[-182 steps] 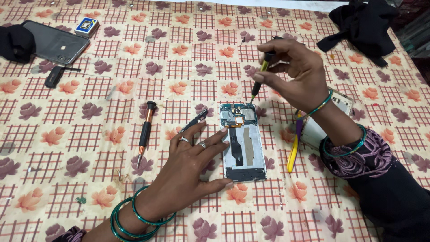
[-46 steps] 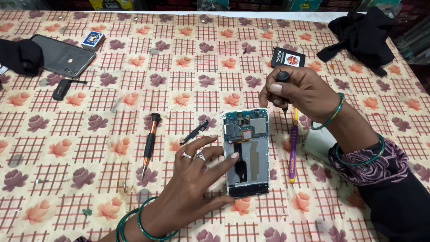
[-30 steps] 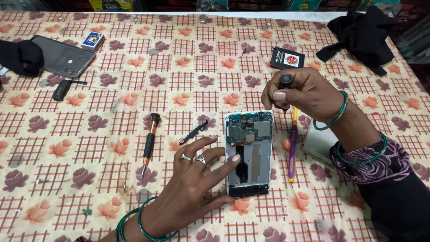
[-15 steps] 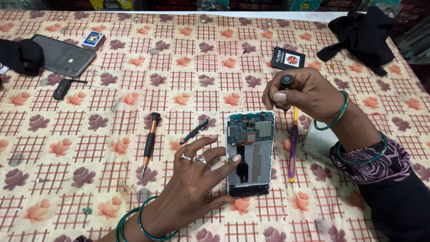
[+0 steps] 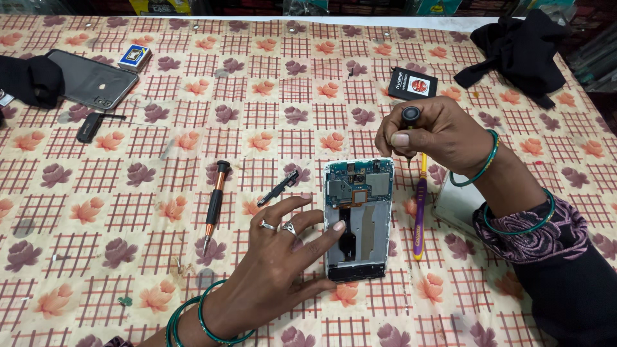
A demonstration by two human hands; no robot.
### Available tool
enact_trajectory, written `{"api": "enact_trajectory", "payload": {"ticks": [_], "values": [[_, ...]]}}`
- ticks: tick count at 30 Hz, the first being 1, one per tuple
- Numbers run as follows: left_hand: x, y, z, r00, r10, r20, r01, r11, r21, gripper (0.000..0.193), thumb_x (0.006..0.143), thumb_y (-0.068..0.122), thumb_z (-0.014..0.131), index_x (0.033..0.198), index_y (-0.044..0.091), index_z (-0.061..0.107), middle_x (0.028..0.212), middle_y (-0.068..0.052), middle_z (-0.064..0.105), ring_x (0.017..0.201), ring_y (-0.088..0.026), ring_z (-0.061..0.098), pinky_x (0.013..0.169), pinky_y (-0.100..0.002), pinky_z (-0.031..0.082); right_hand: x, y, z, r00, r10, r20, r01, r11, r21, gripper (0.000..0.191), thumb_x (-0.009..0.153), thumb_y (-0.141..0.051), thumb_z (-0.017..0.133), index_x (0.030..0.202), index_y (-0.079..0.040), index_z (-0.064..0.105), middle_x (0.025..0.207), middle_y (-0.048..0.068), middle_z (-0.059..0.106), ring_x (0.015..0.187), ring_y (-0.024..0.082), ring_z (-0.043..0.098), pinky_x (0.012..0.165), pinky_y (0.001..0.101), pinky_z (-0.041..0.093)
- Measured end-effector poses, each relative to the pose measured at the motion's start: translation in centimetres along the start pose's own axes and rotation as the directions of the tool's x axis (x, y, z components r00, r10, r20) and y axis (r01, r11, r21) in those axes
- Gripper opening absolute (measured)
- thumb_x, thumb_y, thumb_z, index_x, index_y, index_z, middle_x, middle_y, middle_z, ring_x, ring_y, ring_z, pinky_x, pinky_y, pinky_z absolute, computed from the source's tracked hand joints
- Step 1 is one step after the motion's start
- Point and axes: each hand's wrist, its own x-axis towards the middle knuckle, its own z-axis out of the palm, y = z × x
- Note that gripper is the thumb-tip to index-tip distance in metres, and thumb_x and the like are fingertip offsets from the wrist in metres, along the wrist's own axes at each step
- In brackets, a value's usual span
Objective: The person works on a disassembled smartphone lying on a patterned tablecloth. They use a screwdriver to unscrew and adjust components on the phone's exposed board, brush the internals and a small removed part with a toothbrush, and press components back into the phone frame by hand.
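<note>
The left hand (image 5: pixel 276 270), entering from six o'clock, wears two silver finger rings and green bangles at the wrist, while the right hand (image 5: pixel 437 132), coming from four o'clock, wears green bangles and a black sleeve with a purple patterned cuff.

A flower-patterned tablecloth (image 5: pixel 270 83) carries, at the upper left of the frame, a grey phone back cover (image 5: pixel 93 78), a small blue-and-white box (image 5: pixel 134 57) and black cloth (image 5: pixel 29 78), a black-and-orange screwdriver (image 5: pixel 214 204) left of centre, and, upper right, a black packet (image 5: pixel 412 83) and further black cloth (image 5: pixel 520 53).
</note>
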Motion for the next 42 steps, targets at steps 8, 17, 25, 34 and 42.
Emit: {"api": "enact_trajectory", "payload": {"ticks": [8, 17, 25, 34, 42], "values": [[0.0, 0.0, -0.1, 1.000, -0.006, 0.009, 0.006, 1.000, -0.009, 0.083, 0.071, 0.036, 0.090, 0.143, 0.012, 0.056, 0.134, -0.014, 0.055, 0.137, -0.039, 0.041, 0.109, -0.056, 0.028, 0.0, 0.1, 0.0, 1.000, -0.011, 0.002, 0.011, 1.000, -0.026, 0.019, 0.098, -0.021, 0.071, 0.095, -0.002, 0.073, 0.089, 0.009, 0.074, 0.071, 0.011, 0.058, 0.062, 0.0293, 0.051], [0.0, 0.1, -0.1, 1.000, 0.003, 0.003, -0.003, 1.000, 0.000, 0.083, 0.071, 0.035, 0.090, 0.144, 0.012, 0.056, 0.134, -0.013, 0.055, 0.137, -0.039, 0.041, 0.110, -0.056, 0.028, 0.0, 0.0, -0.1, 1.000, 0.005, -0.012, -0.005, 1.000, -0.008, 0.017, 0.098, -0.019, 0.071, 0.094, -0.003, 0.072, 0.089, 0.009, 0.075, 0.071, 0.010, 0.059, 0.063, 0.0285, 0.051], [0.1, 0.1, 0.0, 0.999, -0.044, 0.002, 0.044, 0.998, -0.035, 0.102, 0.070, 0.037, 0.090, 0.152, 0.004, 0.040, 0.139, -0.014, 0.054, 0.138, -0.039, 0.041, 0.112, -0.056, 0.027, 0.0, -0.1, -0.1, 1.000, 0.004, -0.013, -0.004, 1.000, 0.005, 0.016, 0.099, -0.018, 0.070, 0.095, -0.003, 0.072, 0.090, 0.009, 0.075, 0.073, 0.010, 0.061, 0.064, 0.0273, 0.051], [0.0, -0.4, 0.0, 0.996, -0.086, -0.003, 0.086, 0.996, -0.001, 0.093, 0.077, 0.048, 0.086, 0.147, 0.001, 0.046, 0.140, -0.017, 0.053, 0.141, -0.039, 0.039, 0.114, -0.055, 0.026, 1.1, -0.1, 1.2, 0.971, 0.187, -0.149, -0.205, 0.971, -0.119, 0.021, 0.102, -0.021, 0.062, 0.092, -0.005, 0.071, 0.093, 0.005, 0.079, 0.065, 0.007, 0.052, 0.059, 0.0259, 0.048], [0.0, -1.1, 0.8, 0.987, -0.161, 0.019, 0.161, 0.987, 0.008, 0.089, 0.071, 0.052, 0.087, 0.139, 0.004, 0.056, 0.142, -0.017, 0.054, 0.139, -0.041, 0.037, 0.112, -0.058, 0.025, 2.3, 1.6, 3.0, 0.934, 0.286, -0.215, -0.342, 0.891, -0.299, 0.025, 0.102, -0.024, 0.060, 0.097, -0.004, 0.074, 0.085, 0.003, 0.076, 0.069, 0.006, 0.060, 0.064, 0.0262, 0.053]]}}
